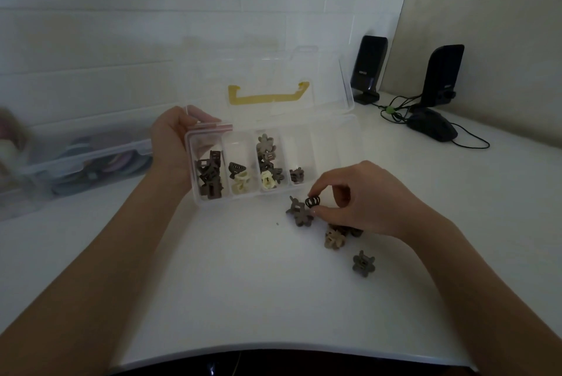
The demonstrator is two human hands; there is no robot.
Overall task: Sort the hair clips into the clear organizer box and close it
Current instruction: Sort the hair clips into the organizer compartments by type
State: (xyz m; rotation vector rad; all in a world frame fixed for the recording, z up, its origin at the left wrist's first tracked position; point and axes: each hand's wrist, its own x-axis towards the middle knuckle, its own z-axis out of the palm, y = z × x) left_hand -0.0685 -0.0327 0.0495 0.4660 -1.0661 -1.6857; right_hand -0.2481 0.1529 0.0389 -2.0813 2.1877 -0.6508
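Now the dark claw clip (312,202) is pinched by the right hand (365,199); the clear organizer box (331,144), gripped at its end by the left hand (170,144), should be kept tilted while the matching compartment is chosen.

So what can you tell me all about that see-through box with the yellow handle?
The clear organizer box looks like transparent plastic, with a yellow handle on its raised, open lid. Dividers split it into compartments; the four leftmost hold brown and cream hair clips, the rest look empty. It is tilted on the white table. The left hand grips its left end.
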